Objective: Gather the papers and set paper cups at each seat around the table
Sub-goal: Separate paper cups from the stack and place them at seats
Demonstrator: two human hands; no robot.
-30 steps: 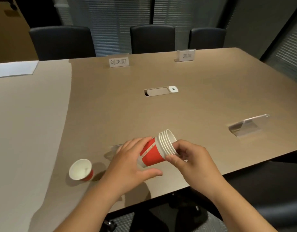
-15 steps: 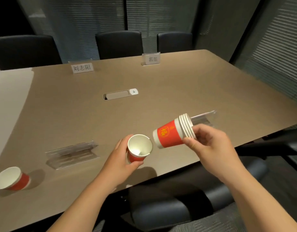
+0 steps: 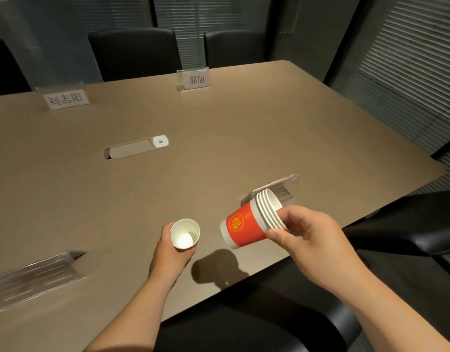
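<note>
Paper cup (image 3: 185, 234), single, white inside, sat in the left hand (image 3: 169, 250) near the table's (image 3: 219, 138) 6 o'clock edge, mouth up toward the camera; fingers curled round its lower wall, so the outer colour was mostly hidden. Couldn't tell if its base touched the table. Cup stack (image 3: 252, 221), red with white rims, lay tilted at 3 o'clock of the single cup, bottom pointing to 8 o'clock, mouth to 2 o'clock. Right hand (image 3: 305, 232) pinched the stack at the rims, thumb on the near side, fingers behind and partly hidden. About four rims counted, exact number unclear. Stack was held above the table, shadow under it at 6 o'clock.

Clear name-card holder (image 3: 282, 189) lay partly hidden behind the stack at 12 to 1 o'clock. Another clear holder (image 3: 36, 275) lay at 9 o'clock of the left forearm, blurred, cut off by the left frame edge. Two name cards stood at the far edge: left name card (image 3: 66, 99) blurred, right name card (image 3: 196, 80) readable. Cable slot (image 3: 135, 147) sat mid-table at 11 o'clock of the single cup. Dark chairs (image 3: 132, 54) at 12 o'clock beyond the table; near chair (image 3: 409, 224) at 3 o'clock, cut off at the frame. No papers in frame.
</note>
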